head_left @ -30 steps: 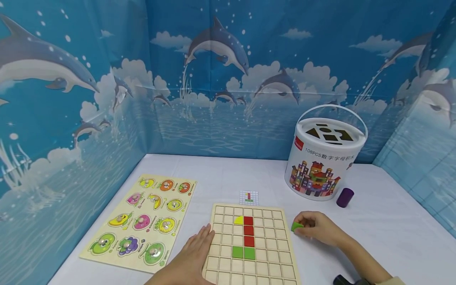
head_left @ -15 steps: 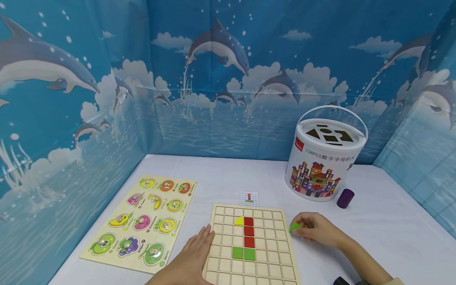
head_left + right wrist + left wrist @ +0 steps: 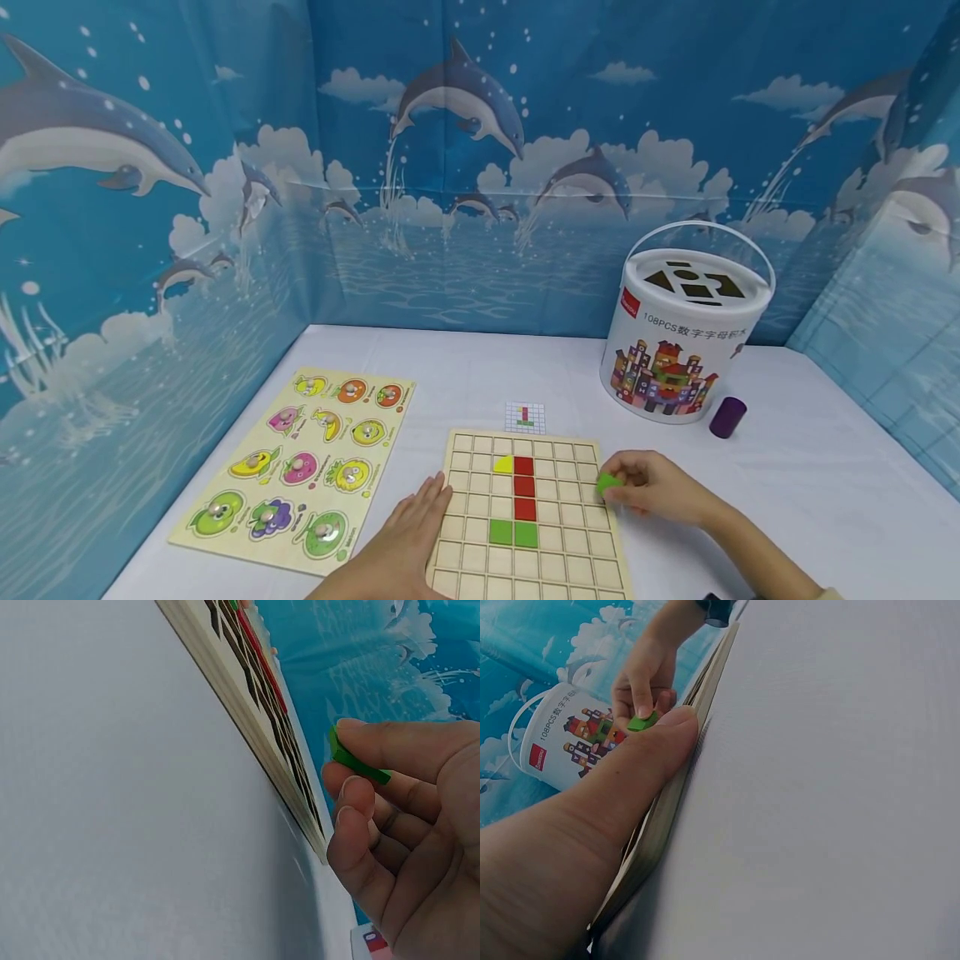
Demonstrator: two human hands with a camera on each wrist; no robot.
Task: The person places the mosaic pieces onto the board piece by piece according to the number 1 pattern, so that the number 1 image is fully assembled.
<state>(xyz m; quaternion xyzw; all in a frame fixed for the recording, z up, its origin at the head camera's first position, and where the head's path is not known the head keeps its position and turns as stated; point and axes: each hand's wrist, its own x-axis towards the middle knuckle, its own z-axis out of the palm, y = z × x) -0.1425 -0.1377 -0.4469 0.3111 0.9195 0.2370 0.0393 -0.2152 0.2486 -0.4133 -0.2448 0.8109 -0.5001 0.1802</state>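
In the head view a wooden grid board (image 3: 566, 546) holds a yellow curved tile (image 3: 503, 465), a column of red tiles (image 3: 524, 487) and two green square tiles (image 3: 513, 533). My left hand (image 3: 408, 533) lies along the board's left edge with fingers straight, its thumb at the near edge. Between thumb and fingers my right hand (image 3: 660, 489) pinches a green tile (image 3: 608, 483), over the board's right edge. The right wrist view shows this green tile (image 3: 358, 765) as thin, with a curved side.
Left of the grid board lies a fruit knob puzzle (image 3: 300, 467). A small pattern card (image 3: 525, 417) sits just beyond the board. At the back right stand a white block bucket (image 3: 678, 350) and a purple cylinder (image 3: 727, 417).
My right hand has moved left with the green tile, from beside the board to over its right edge. The left hand has stayed in place.
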